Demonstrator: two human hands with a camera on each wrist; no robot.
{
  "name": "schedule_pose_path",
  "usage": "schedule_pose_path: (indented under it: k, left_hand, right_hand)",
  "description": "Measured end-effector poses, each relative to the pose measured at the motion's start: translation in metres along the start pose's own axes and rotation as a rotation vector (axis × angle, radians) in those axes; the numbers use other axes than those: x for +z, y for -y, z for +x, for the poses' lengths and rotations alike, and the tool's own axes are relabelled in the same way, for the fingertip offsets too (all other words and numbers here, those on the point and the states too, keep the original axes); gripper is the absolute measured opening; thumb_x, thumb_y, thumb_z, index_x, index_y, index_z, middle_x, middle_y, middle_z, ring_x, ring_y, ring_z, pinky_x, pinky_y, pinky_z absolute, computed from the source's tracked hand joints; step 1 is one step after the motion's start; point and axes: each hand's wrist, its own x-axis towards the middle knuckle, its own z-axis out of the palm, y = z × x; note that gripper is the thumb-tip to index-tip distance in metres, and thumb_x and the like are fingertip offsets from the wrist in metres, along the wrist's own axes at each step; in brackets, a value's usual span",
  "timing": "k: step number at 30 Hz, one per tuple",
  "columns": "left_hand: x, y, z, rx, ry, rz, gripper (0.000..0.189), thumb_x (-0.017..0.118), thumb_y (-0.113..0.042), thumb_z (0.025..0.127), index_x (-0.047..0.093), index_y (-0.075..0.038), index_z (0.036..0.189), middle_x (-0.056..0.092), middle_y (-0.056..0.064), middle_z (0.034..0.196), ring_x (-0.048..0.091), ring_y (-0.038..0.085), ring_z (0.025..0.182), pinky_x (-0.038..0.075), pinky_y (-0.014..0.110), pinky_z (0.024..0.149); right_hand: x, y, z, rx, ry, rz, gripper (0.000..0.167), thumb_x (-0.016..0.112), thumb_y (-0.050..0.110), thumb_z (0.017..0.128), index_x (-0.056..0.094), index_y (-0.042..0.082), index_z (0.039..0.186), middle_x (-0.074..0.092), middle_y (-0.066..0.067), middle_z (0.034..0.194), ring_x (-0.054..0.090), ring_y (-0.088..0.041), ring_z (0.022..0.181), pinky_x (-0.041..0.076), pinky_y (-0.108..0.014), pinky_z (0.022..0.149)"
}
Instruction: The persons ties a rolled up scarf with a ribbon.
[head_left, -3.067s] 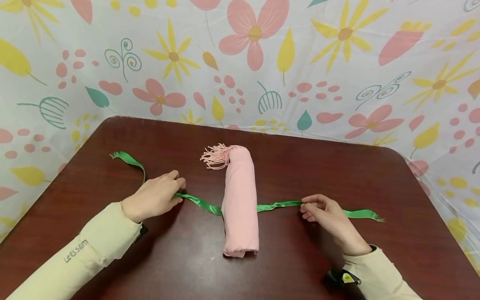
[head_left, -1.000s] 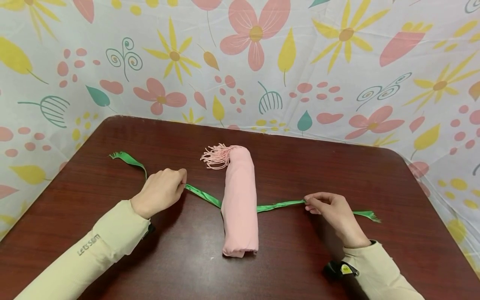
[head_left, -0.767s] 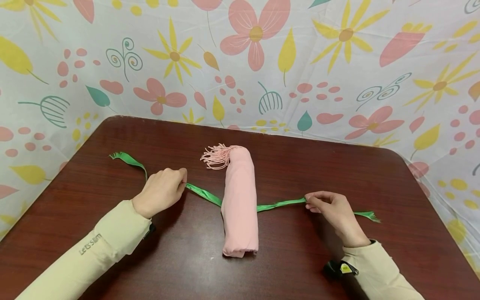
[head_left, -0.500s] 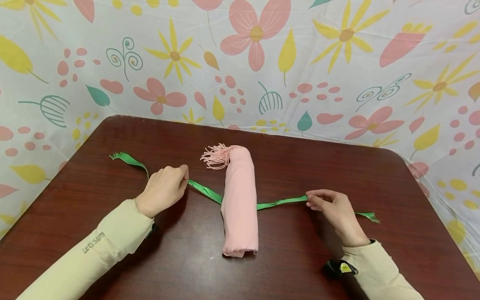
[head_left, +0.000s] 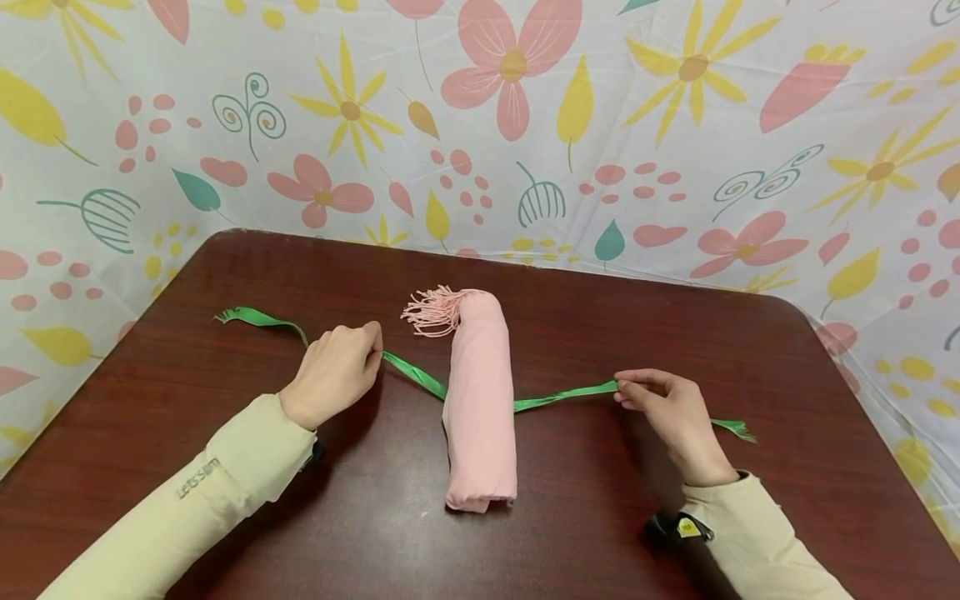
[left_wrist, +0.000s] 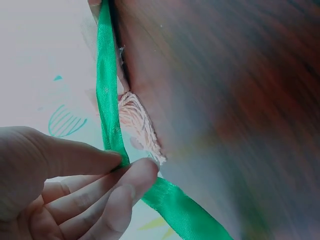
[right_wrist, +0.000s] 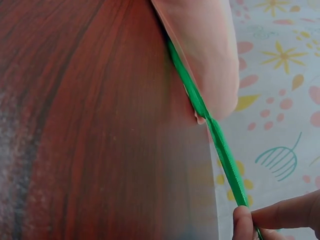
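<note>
A green satin ribbon is running beneath a rolled pink fringed scarf, which is lying on the dark wooden tabletop. Left of the roll, the left hand is pinching the ribbon, its thumb and fingers meeting; on the other side, the right hand is pinching it likewise. Flower-printed cloth is hanging behind.

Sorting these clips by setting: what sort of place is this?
Probably an indoor filming corner, though nothing beyond it shows: a reddish-brown table, a creased floral backdrop behind it, and black wrist-worn gear.
</note>
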Motion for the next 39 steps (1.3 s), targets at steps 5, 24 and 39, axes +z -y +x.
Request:
schedule_pose_path:
  k: [5,24,39]
  left_hand:
    - [0.003,-0.001,0.003,-0.01,-0.028,-0.012,0.018,0.057,0.007,0.081,0.053,-0.008,0.072,0.052,0.003,0.057,0.052,0.022,0.05,0.037,0.031,0.042]
    - [0.013,-0.016,0.007,-0.008,-0.161,-0.333,0.007,0.064,0.003,0.084,0.065,-0.003,0.088,0.07,0.01,0.09,0.069,0.02,0.079,0.055,0.035,0.069]
    - [0.02,-0.028,0.007,0.029,-0.187,-0.479,0.009,0.065,0.002,0.085,0.066,-0.003,0.092,0.07,0.01,0.094,0.071,0.021,0.084,0.057,0.032,0.069]
  right_hand:
    - [0.0,0.001,0.0,-0.002,-0.011,0.009,0.036,0.055,0.016,0.097,0.057,-0.006,0.125,0.068,-0.002,0.102,0.067,-0.003,0.085,0.054,-0.022,0.08]
    - [0.018,0.007,0.002,-0.09,-0.11,0.229,0.027,0.065,0.023,0.092,0.063,0.0,0.106,0.066,0.011,0.094,0.066,-0.01,0.082,0.052,-0.021,0.078]
    - [0.029,0.021,0.0,-0.066,-0.095,0.29,0.019,0.064,0.009,0.09,0.062,0.004,0.108,0.062,0.012,0.089,0.066,-0.003,0.08,0.052,-0.023,0.08]
